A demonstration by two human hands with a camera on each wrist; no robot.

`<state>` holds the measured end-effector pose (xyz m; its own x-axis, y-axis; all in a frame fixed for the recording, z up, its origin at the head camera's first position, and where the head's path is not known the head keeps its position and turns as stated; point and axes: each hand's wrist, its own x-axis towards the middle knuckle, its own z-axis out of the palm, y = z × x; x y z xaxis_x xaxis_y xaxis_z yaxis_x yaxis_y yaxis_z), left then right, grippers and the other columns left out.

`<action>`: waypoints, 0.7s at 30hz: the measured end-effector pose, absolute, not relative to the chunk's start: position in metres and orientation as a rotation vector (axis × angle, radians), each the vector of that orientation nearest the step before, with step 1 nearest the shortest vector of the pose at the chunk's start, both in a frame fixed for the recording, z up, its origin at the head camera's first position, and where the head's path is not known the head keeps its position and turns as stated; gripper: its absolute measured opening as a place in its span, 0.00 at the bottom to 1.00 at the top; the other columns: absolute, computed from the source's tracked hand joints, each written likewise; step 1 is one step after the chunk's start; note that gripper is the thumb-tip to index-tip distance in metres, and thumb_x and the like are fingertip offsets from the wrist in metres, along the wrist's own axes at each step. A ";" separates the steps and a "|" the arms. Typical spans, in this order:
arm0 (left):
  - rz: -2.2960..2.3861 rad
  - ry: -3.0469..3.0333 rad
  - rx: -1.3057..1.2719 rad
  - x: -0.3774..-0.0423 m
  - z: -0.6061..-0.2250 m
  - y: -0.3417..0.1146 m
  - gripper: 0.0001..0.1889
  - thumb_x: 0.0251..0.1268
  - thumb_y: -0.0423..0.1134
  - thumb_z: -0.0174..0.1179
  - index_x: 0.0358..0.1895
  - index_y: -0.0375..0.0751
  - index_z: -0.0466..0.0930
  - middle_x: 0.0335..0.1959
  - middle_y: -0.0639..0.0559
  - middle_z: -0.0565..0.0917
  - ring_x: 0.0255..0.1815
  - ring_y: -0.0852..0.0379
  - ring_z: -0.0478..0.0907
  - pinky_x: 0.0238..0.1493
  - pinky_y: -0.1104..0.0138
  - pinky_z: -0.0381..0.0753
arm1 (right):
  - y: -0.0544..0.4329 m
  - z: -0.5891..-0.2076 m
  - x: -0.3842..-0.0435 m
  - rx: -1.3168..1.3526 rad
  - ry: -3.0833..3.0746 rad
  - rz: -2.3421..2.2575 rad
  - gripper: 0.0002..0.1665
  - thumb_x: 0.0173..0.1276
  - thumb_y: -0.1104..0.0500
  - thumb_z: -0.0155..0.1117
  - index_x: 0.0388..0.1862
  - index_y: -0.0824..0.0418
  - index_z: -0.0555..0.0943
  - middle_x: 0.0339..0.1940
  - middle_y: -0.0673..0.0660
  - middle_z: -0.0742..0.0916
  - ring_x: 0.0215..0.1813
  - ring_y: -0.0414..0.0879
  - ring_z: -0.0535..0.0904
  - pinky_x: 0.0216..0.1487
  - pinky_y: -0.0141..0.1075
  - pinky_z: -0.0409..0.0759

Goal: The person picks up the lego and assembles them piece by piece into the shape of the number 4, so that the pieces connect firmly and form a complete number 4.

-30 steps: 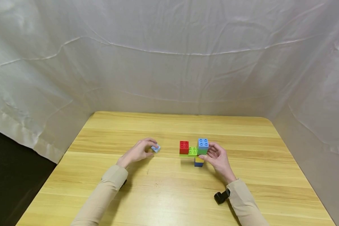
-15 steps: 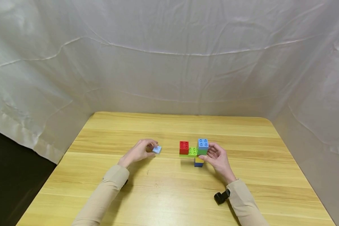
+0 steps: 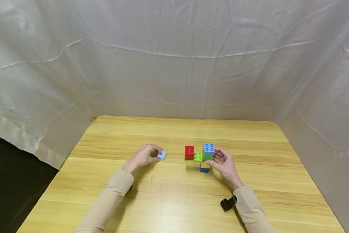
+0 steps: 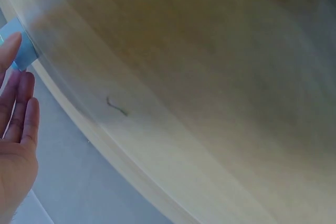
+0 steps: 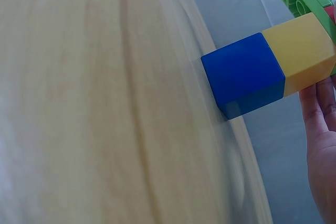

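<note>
My left hand (image 3: 142,157) pinches a small light blue building brick (image 3: 162,155) low over or on the table; whether the brick touches the wood I cannot tell. In the left wrist view the thumb lies across the brick (image 4: 25,51). My right hand (image 3: 226,164) grips a brick structure from its right side, around the green brick (image 3: 208,156). A blue brick (image 3: 209,148) tops that green one. A lime green plate (image 3: 198,157) reaches left, bearing a red brick (image 3: 189,152). Underneath are a yellow brick (image 5: 299,51) and a dark blue brick (image 5: 244,74), the lowest.
The wooden table (image 3: 174,200) carries the structure. A pale curtain (image 3: 174,81) hangs behind the table and along both sides. Black wrist devices are worn on both arms, the right one (image 3: 228,203) plainer to see.
The light blue brick has shifted slightly right and turned a little in my left fingers, and that hand has moved marginally with it. My right hand and the structure have stayed put.
</note>
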<state>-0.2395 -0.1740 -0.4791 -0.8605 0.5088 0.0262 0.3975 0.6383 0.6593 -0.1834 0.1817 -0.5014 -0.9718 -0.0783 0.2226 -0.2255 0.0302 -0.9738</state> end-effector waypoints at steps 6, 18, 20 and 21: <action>1.001 2.717 0.744 -0.240 -0.480 -0.174 0.10 0.59 0.30 0.71 0.44 0.39 0.85 0.54 0.42 0.87 0.57 0.46 0.83 0.63 0.50 0.81 | 0.181 -0.501 -0.183 0.311 -2.191 2.079 0.26 0.57 0.73 0.74 0.54 0.65 0.77 0.46 0.36 0.87 0.52 0.31 0.83 0.59 0.23 0.80; 1.142 2.653 0.846 -0.239 -0.480 -0.175 0.11 0.62 0.29 0.69 0.47 0.37 0.85 0.53 0.42 0.86 0.58 0.41 0.83 0.63 0.51 0.82 | 0.182 -0.502 -0.184 0.320 -2.179 2.088 0.26 0.56 0.73 0.74 0.53 0.64 0.77 0.46 0.36 0.87 0.51 0.31 0.83 0.59 0.23 0.80; 1.200 2.664 0.888 -0.238 -0.478 -0.173 0.11 0.62 0.30 0.69 0.47 0.37 0.85 0.53 0.42 0.86 0.57 0.42 0.83 0.62 0.51 0.83 | 0.182 -0.502 -0.184 0.328 -2.170 2.094 0.26 0.56 0.74 0.73 0.53 0.64 0.77 0.46 0.36 0.87 0.51 0.32 0.83 0.59 0.23 0.80; 1.238 2.675 0.912 -0.238 -0.477 -0.171 0.11 0.62 0.30 0.69 0.48 0.37 0.86 0.53 0.42 0.86 0.56 0.42 0.83 0.62 0.51 0.83 | 0.182 -0.502 -0.183 0.333 -2.166 2.096 0.26 0.56 0.74 0.73 0.53 0.64 0.77 0.46 0.36 0.87 0.51 0.32 0.83 0.59 0.23 0.80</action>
